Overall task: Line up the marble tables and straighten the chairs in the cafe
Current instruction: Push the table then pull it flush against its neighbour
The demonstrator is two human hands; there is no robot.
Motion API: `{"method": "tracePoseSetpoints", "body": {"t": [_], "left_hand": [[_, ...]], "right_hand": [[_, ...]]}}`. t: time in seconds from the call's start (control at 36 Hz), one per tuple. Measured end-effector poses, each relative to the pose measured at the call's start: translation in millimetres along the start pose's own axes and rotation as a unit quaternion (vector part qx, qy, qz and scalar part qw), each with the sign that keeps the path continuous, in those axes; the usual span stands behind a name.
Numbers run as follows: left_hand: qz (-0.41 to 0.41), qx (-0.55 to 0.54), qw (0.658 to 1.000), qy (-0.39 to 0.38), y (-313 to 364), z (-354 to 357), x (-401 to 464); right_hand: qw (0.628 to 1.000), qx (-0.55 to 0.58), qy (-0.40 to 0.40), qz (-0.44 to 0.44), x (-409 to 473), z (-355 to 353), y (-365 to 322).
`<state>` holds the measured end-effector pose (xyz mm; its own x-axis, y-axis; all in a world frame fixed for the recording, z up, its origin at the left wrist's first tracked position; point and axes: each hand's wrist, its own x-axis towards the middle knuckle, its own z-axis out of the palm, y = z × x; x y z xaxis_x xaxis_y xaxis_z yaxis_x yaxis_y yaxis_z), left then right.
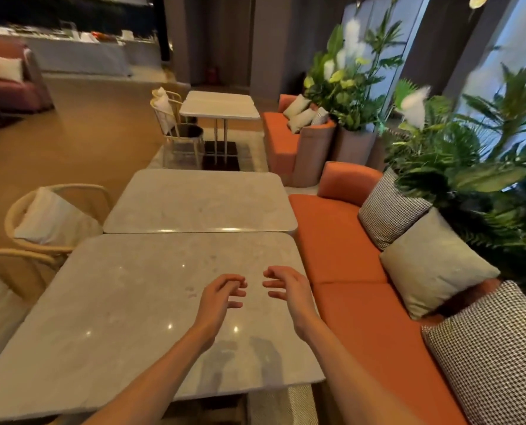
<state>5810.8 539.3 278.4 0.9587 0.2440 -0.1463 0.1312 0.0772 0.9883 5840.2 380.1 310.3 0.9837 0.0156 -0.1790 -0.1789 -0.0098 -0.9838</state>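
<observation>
Two grey marble tables stand end to end in front of me: the near table and the far table, their edges touching along one line. My left hand and my right hand hover over the near table's right half, fingers spread and slightly curled, holding nothing. Two pale wooden chairs sit on the left side: one with a white cushion beside the far table, and another beside the near table, partly cut off.
An orange sofa with checked and plain cushions runs along the tables' right side, backed by tall plants. Further ahead stand a white table, wire chairs and a second orange sofa. Wooden floor opens to the left.
</observation>
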Motion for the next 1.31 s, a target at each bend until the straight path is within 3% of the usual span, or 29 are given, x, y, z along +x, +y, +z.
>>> {"method": "tracePoseSetpoints", "body": {"t": [0.42,0.61,0.78,0.97,1.19,1.31], "left_hand": [[-0.003,-0.081,0.995,0.052,3.1,87.3,200.7],[-0.054,-0.115,0.983,0.135,-14.5,84.5,238.9],[-0.098,-0.145,0.944,0.281,-49.1,63.4,236.8],[-0.143,-0.166,0.873,0.435,-85.3,57.0,183.2],[-0.130,-0.211,0.811,0.529,-99.7,63.6,129.8],[-0.119,-0.242,0.794,0.546,-115.4,66.3,121.5]], "right_hand": [[0.992,-0.091,-0.075,0.046,200.3,-34.5,1.0],[0.977,-0.147,-0.130,0.081,285.2,-32.0,9.9],[0.945,-0.191,-0.242,0.111,331.1,0.2,50.0],[0.888,-0.219,-0.384,0.130,330.5,40.3,78.9],[0.840,-0.257,-0.468,0.093,304.1,60.2,79.0],[0.839,-0.272,-0.466,0.074,293.3,61.7,89.7]]}}
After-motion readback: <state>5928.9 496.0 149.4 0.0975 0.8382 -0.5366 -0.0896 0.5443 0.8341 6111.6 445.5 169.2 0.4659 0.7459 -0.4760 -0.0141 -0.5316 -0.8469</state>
